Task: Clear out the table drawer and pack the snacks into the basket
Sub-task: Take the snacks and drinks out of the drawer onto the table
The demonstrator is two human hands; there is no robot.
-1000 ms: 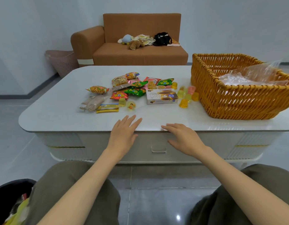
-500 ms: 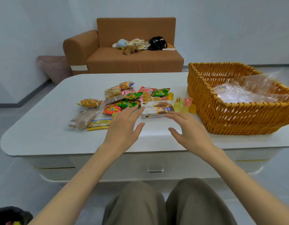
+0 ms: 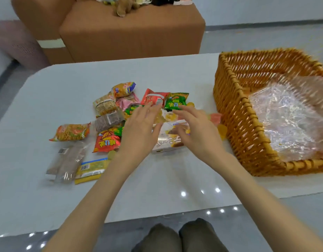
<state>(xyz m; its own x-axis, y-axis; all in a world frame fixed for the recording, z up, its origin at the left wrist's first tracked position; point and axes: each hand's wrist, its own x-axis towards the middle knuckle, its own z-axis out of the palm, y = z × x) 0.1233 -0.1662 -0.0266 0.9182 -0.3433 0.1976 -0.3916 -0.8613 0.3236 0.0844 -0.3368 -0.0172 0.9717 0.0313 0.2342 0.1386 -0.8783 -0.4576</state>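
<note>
- Worktop [image 3: 157, 188]: a pale, glossy surface that filled the middle of the frame and carried both the snacks and the basket.
- Snacks [image 3: 110, 120]: a loose pile at centre-left of the frame; all of it lay on the worktop, to the left of the basket.
- Pile, upper part: a green packet [image 3: 176, 102] lay beside a red packet [image 3: 151, 98]. A pink packet [image 3: 128, 101] and two noodle packets [image 3: 104, 105] lay further left.
- Pile, left and lower part: an orange noodle packet [image 3: 71, 132] lay apart at the left. A red crisp bag [image 3: 106, 141], a brown packet [image 3: 66, 164] and a yellow packet [image 3: 91, 168] lay towards the lower left.
- Box [image 3: 168, 142]: a pale carton at the centre of the pile, partly covered by both hands.
- Jelly cups [image 3: 221, 130]: small orange and yellow cups between the box and the basket wall.
- Basket [image 3: 248, 124]: an orange wicker basket at the right of the frame, lined with a crumpled clear plastic sheet [image 3: 287, 120]; no snack showed inside it.
- Left hand [image 3: 139, 131]: released, with fingers stretched flat over the pile and grasping nothing. Blur hid whether it touched the packets.
- Right hand [image 3: 198, 135]: released, with fingers spread and slightly bent over the box; contact could not be told.
- Background: a brown sofa [image 3: 131, 30] at the top of the frame, with a soft toy [image 3: 123, 6] on its seat.
</note>
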